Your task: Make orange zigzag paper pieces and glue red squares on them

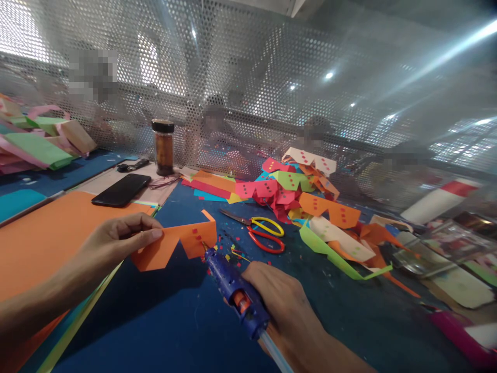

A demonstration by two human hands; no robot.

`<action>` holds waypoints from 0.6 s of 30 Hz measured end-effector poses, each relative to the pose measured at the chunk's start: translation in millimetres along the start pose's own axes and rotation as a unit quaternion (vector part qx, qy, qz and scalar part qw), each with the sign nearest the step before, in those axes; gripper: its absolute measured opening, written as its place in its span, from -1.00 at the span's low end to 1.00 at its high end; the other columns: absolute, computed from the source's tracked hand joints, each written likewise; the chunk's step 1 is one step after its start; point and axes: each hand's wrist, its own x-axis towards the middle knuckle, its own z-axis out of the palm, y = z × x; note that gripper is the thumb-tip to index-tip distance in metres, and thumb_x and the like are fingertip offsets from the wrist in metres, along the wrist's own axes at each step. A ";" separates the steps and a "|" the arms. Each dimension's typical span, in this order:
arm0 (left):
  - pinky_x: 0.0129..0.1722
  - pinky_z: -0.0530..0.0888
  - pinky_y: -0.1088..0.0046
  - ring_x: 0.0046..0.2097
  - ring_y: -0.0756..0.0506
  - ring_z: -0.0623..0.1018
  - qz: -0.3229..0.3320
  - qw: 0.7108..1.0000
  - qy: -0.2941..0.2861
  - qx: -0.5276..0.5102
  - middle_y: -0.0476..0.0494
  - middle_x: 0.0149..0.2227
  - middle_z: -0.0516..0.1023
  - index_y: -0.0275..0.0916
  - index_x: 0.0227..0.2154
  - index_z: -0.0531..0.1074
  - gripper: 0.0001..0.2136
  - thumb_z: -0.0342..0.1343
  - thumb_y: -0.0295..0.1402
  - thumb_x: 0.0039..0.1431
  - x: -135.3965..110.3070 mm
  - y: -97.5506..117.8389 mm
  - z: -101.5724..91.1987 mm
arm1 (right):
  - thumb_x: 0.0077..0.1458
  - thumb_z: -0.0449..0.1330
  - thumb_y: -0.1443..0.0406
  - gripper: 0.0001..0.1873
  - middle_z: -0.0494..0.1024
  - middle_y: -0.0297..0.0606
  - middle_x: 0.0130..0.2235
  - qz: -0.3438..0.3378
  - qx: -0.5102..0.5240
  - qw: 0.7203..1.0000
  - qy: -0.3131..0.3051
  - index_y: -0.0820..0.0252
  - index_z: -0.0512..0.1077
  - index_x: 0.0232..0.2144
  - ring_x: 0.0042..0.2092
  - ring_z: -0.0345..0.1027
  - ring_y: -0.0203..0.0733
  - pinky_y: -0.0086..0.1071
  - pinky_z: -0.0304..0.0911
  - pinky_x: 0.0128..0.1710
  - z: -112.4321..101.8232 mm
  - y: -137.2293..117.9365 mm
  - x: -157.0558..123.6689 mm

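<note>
My left hand (116,241) pinches the left end of an orange folded paper piece (174,243) with small red squares on it, holding it just above the dark blue table (174,321). My right hand (281,303) is wrapped round a blue hot glue gun (233,287) with an orange trigger. Its nozzle touches the lower right edge of the orange piece. A clear glue stick (274,349) sticks out of the gun's back.
Scissors (262,230) with yellow and red handles lie just beyond the gun. A pile of coloured paper pieces (298,194) spreads behind and to the right. A black phone (121,189), a dark jar (164,147), a large orange sheet (42,233) and a perforated metal screen (248,77) stand around.
</note>
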 end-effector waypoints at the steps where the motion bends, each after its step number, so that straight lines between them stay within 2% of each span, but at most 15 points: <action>1: -0.51 0.19 0.53 -0.53 0.01 0.29 -0.001 1.000 0.001 -0.001 0.09 -0.61 0.35 -0.15 -0.52 0.53 -0.74 0.27 -0.05 0.02 0.2 -0.5 -0.2 | 0.30 0.02 0.30 -0.85 0.47 -0.30 -0.36 -0.002 -0.001 1.000 -0.001 0.14 0.34 -0.33 -0.37 0.31 -0.20 -0.33 0.10 -0.39 -0.2 -0.3 0.4; 7: -0.53 0.19 0.53 -0.55 0.02 0.30 -0.002 1.000 -0.011 -0.005 0.09 -0.62 0.36 -0.15 -0.52 0.52 -0.73 0.28 -0.05 0.02 2.9 -4.7 -2.9 | 0.31 0.00 0.29 -0.83 0.47 -0.30 -0.37 -0.003 -0.003 1.000 0.016 0.12 0.32 -0.35 -0.37 0.31 -0.20 -0.32 0.08 -0.38 0.7 -0.4 0.2; 11: -0.51 0.19 0.52 -0.54 0.03 0.28 0.002 1.000 -0.005 -0.001 0.12 -0.61 0.35 -0.15 -0.49 0.51 -0.72 0.27 -0.03 0.03 1.5 -2.1 -1.9 | 0.19 0.14 0.35 -0.96 0.48 -0.32 -0.36 0.003 -0.011 1.000 0.006 0.12 0.33 -0.33 -0.35 0.33 -0.21 -0.33 0.11 -0.36 0.8 0.7 -1.7; 14: -0.49 0.17 0.52 -0.53 0.03 0.27 -0.001 1.000 0.004 -0.006 0.13 -0.61 0.34 -0.16 -0.50 0.49 -0.71 0.27 -0.03 0.03 0.0 1.0 -0.1 | 0.11 0.22 0.39 -0.86 0.45 -0.37 -0.39 0.002 -0.022 1.000 0.021 0.12 0.29 -0.36 -0.38 0.31 -0.24 -0.36 0.10 -0.39 1.1 1.0 -2.4; 18: -0.48 0.15 0.52 -0.53 0.04 0.25 -0.005 1.000 -0.004 -0.018 0.14 -0.61 0.34 -0.17 -0.52 0.47 -0.70 0.26 -0.04 0.05 0.6 1.2 -0.2 | 0.12 0.21 0.37 -0.87 0.45 -0.35 -0.38 -0.016 -0.017 0.999 0.030 0.12 0.29 -0.34 -0.38 0.31 -0.24 -0.36 0.09 -0.39 3.2 1.7 -3.7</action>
